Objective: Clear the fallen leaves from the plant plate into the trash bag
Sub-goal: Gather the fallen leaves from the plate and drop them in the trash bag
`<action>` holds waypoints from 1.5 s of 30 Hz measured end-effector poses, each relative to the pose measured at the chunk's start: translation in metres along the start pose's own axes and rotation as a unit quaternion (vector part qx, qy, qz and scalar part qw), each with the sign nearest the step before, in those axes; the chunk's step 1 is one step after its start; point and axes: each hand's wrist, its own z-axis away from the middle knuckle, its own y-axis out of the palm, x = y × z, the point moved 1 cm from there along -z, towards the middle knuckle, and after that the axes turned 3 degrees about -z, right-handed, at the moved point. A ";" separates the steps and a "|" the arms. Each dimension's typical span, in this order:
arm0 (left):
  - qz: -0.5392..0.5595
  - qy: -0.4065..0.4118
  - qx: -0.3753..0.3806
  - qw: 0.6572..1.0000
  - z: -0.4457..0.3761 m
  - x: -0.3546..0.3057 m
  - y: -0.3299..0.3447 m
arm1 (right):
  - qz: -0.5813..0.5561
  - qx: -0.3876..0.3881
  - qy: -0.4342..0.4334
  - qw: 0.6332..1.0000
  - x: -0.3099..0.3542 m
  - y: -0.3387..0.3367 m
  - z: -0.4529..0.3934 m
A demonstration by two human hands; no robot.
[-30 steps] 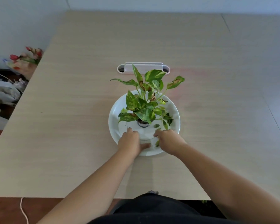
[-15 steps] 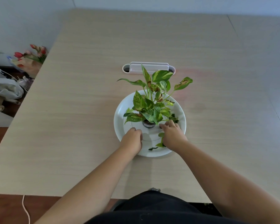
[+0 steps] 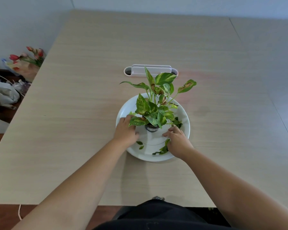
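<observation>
1. White plant plate (image 3: pixel 184 113) sits mid-table (image 3: pixel 73 130), with a small potted pothos (image 3: pixel 154 112) at its center.
2. Fallen leaves (image 3: pixel 163 149) lie mostly at 5 o'clock on the plate, two small ones (image 3: pixel 140 144) at 7, a dark clump (image 3: pixel 177 122) at 3.
3. Left hand (image 3: pixel 125 130) rests on the rim at 9 o'clock, fingers curled loosely under the foliage. Can't tell if it's got anything.
4. Right hand (image 3: pixel 178 140) at 5 o'clock, fingers bent down onto the plate, touching the leaves there. Grip unclear too.

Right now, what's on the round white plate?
On the round white plate: a small potted plant, loose fallen leaves and both hands. Whatever lies beneath the left hand and right hand is hidden.
</observation>
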 end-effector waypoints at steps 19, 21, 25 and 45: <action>-0.054 0.062 -0.053 0.995 0.012 0.006 0.006 | 0.021 -0.032 0.018 0.999 0.001 0.009 0.010; -0.078 0.087 -0.056 0.992 0.022 0.006 0.009 | 0.027 -0.032 0.024 0.999 0.002 0.010 0.010; -0.068 0.191 0.007 0.979 0.035 0.004 0.018 | 0.032 -0.028 0.030 0.999 0.005 0.009 0.009; -0.149 -0.006 0.057 0.987 0.034 -0.029 0.017 | 0.057 0.056 0.045 0.996 0.026 -0.001 0.022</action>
